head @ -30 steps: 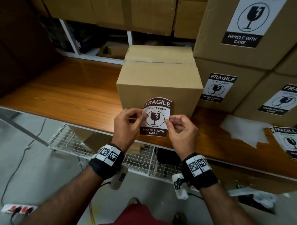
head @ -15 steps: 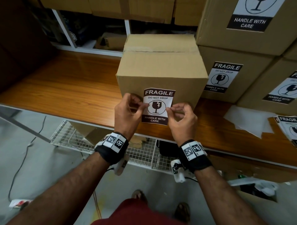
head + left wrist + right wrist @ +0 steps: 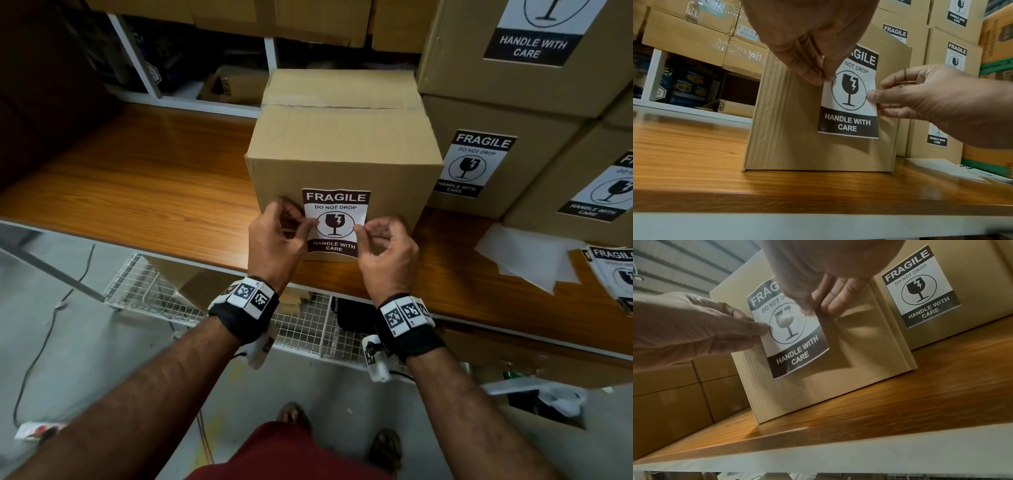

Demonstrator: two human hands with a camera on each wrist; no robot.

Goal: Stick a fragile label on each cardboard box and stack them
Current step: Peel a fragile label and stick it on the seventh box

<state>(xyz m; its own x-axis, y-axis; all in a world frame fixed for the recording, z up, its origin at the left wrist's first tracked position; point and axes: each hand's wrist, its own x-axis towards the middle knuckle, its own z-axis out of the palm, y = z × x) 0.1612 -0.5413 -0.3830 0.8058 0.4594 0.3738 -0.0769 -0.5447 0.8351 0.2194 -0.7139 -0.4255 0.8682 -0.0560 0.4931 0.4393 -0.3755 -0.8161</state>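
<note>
Left hand: pinched the left edge of the fragile label between thumb and fingertips, at about mid-height.
Right hand: pinched the label's right edge the same way, thumb in front; the two grips likely kept the sheet taut and level so it would go on straight.
Label: held upright against the front face of the cardboard box. Its lower end stood slightly off the cardboard and threw a shadow in the wrist views; whether the top edge had already stuck could not be told.
Box: sat taped shut near the front edge of the wooden bench, its plain face turned toward the person, which put the sticking surface within easy reach.
Stacked boxes: already labelled, piled just to the right, so the finished box probably belonged on that pile.
Spare labels: lay on the bench at far right, beside white sheets, perhaps peeled backings.
Stage: sticking not yet finished; pressing flat seemed to remain.
</note>
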